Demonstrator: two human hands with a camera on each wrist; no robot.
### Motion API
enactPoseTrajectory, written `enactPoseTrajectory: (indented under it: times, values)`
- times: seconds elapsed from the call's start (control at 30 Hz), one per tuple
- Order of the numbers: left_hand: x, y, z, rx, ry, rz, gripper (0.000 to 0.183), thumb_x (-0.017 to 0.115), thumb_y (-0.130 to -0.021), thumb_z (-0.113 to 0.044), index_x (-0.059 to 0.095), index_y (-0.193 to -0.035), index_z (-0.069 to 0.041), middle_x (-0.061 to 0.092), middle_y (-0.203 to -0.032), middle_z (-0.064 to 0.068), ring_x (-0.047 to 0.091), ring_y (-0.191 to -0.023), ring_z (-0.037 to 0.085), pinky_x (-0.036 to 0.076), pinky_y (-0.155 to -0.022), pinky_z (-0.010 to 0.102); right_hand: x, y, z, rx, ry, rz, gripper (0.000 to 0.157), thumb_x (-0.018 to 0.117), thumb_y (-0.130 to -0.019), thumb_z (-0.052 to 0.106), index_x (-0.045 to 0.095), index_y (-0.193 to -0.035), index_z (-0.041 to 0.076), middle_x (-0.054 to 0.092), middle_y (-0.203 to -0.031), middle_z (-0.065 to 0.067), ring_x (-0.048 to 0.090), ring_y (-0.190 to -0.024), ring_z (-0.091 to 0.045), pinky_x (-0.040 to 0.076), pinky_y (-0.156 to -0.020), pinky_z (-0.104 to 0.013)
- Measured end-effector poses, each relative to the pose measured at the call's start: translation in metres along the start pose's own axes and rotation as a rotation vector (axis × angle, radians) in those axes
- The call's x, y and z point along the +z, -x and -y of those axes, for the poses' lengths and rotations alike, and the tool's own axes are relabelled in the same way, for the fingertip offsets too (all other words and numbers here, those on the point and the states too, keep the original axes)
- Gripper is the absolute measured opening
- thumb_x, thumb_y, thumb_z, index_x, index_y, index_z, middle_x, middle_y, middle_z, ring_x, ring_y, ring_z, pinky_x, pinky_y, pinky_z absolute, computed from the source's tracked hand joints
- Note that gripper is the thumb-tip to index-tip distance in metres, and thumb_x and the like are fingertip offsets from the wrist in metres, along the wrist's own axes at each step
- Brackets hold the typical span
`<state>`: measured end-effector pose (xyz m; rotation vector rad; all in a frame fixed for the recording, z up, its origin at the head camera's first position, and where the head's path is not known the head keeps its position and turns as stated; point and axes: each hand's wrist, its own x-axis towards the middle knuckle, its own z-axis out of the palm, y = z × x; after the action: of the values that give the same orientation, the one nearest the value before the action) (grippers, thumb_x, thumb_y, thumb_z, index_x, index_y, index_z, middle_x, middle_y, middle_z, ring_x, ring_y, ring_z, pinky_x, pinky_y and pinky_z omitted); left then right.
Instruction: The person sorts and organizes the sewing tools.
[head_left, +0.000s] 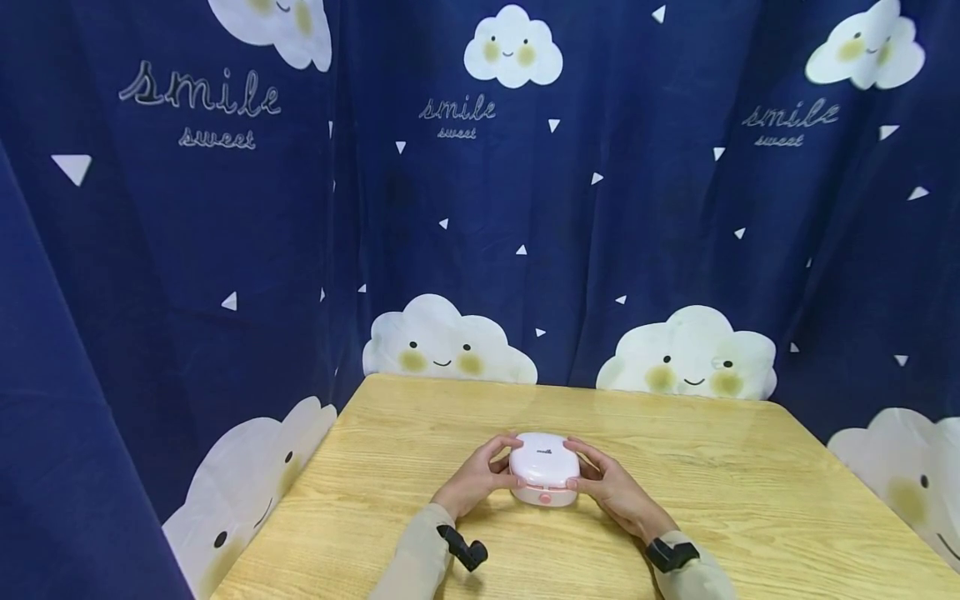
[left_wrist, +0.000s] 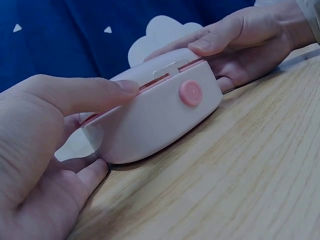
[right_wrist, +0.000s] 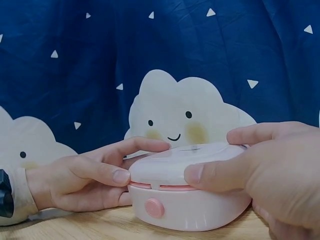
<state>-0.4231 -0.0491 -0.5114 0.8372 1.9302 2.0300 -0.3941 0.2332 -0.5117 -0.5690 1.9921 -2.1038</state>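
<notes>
A small rounded white box [head_left: 543, 467] with a lid stands on the wooden table. Its front carries a round pink button [left_wrist: 190, 93], and a pinkish-red seam [right_wrist: 175, 188] shows between lid and base. My left hand [head_left: 474, 481] grips the box's left side, thumb at the front by the seam and fingers reaching round the side and onto the lid. On the opposite side my right hand [head_left: 621, 493] holds it the same way, its thumb [right_wrist: 215, 175] lying on the lid's front edge in the right wrist view. Small dark print marks the lid's top.
The light wooden table [head_left: 420, 417] runs back to a dark blue curtain [head_left: 480, 233] printed with smiling clouds and white triangles. The curtain also hangs along the left and right sides. Black straps with small devices [head_left: 462, 547] sit on both wrists over pale sleeves.
</notes>
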Motion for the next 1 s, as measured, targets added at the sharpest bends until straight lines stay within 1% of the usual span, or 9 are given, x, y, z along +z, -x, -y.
enactPoseTrajectory:
  times: [0.13, 0.23, 0.47, 0.57, 0.67, 0.77, 0.87, 0.93, 1.0]
  values:
    - [0.001, -0.001, -0.002, -0.01, 0.001, -0.004, 0.054, 0.077, -0.088, 0.005, 0.058, -0.138, -0.004, 0.02, -0.168, 0.019, 0.035, -0.146, 0.043, 0.04, -0.112, 0.041, -0.001, 0.0, 0.002, 0.007, 0.017, 0.008, 0.077, 0.071, -0.095, -0.003, 0.03, -0.16, -0.003, 0.0, -0.172, -0.017, 0.007, -0.154, -0.037, 0.04, -0.105, -0.02]
    - [0.002, -0.002, -0.002, -0.017, 0.013, -0.011, 0.054, 0.077, -0.087, 0.007, 0.058, -0.136, -0.004, 0.021, -0.168, 0.019, 0.034, -0.146, 0.044, 0.042, -0.11, 0.041, -0.002, 0.001, 0.003, 0.014, 0.03, 0.01, 0.077, 0.071, -0.095, -0.002, 0.03, -0.16, -0.003, -0.001, -0.172, -0.017, 0.007, -0.154, -0.038, 0.04, -0.104, -0.02]
    - [0.002, -0.005, -0.002, -0.03, 0.035, -0.008, 0.053, 0.077, -0.085, 0.009, 0.059, -0.134, -0.003, 0.02, -0.169, 0.019, 0.032, -0.147, 0.044, 0.045, -0.108, 0.04, -0.003, 0.001, 0.006, 0.027, 0.055, 0.008, 0.076, 0.072, -0.094, -0.002, 0.032, -0.16, -0.001, 0.002, -0.171, -0.018, 0.012, -0.153, -0.04, 0.042, -0.105, -0.024]
    - [0.002, -0.005, -0.002, -0.033, 0.03, -0.009, 0.054, 0.078, -0.085, 0.009, 0.059, -0.134, -0.003, 0.02, -0.169, 0.019, 0.032, -0.147, 0.044, 0.044, -0.109, 0.04, -0.003, 0.0, 0.006, 0.026, 0.07, 0.014, 0.076, 0.072, -0.095, 0.0, 0.032, -0.16, 0.0, 0.005, -0.171, -0.021, 0.014, -0.152, -0.042, 0.042, -0.105, -0.025]
    - [0.002, -0.003, -0.002, -0.034, 0.013, -0.016, 0.054, 0.078, -0.085, 0.008, 0.059, -0.134, -0.003, 0.021, -0.168, 0.019, 0.031, -0.147, 0.044, 0.039, -0.113, 0.044, -0.002, 0.0, 0.007, 0.02, 0.125, 0.021, 0.076, 0.072, -0.096, 0.004, 0.032, -0.16, 0.001, 0.007, -0.17, -0.023, 0.018, -0.15, -0.045, 0.04, -0.107, -0.029]
    - [0.002, -0.001, -0.003, -0.031, -0.012, -0.024, 0.055, 0.079, -0.084, 0.007, 0.059, -0.134, -0.004, 0.023, -0.168, 0.018, 0.027, -0.149, 0.043, 0.03, -0.118, 0.048, -0.001, 0.001, 0.011, 0.005, 0.225, 0.016, 0.074, 0.072, -0.097, 0.009, 0.033, -0.16, 0.001, 0.01, -0.169, -0.024, 0.021, -0.149, -0.048, 0.034, -0.114, -0.041]
    - [0.002, -0.001, -0.006, -0.031, -0.045, -0.022, 0.057, 0.08, -0.084, 0.005, 0.059, -0.135, -0.006, 0.026, -0.168, 0.016, 0.021, -0.152, 0.041, 0.021, -0.121, 0.051, 0.001, 0.002, 0.017, -0.003, 0.304, 0.0, 0.072, 0.073, -0.097, 0.011, 0.037, -0.158, 0.001, 0.013, -0.169, -0.024, 0.02, -0.149, -0.048, 0.023, -0.118, -0.052]
    - [0.001, -0.001, -0.009, -0.034, -0.109, -0.018, 0.061, 0.082, -0.084, 0.001, 0.057, -0.139, -0.009, 0.027, -0.167, 0.014, 0.02, -0.152, 0.042, 0.018, -0.121, 0.054, 0.002, 0.003, 0.021, -0.004, 0.344, -0.006, 0.071, 0.073, -0.097, 0.012, 0.038, -0.157, -0.001, 0.015, -0.168, -0.024, 0.017, -0.15, -0.048, 0.017, -0.12, -0.056]
    - [0.0, -0.001, -0.014, -0.035, -0.195, -0.017, 0.066, 0.082, -0.086, -0.007, 0.054, -0.145, -0.014, 0.026, -0.168, 0.012, 0.021, -0.151, 0.045, 0.019, -0.12, 0.057, 0.004, 0.003, 0.026, -0.009, 0.4, -0.034, 0.07, 0.073, -0.097, 0.014, 0.04, -0.156, -0.001, 0.02, -0.167, -0.025, 0.017, -0.151, -0.048, 0.015, -0.12, -0.058]
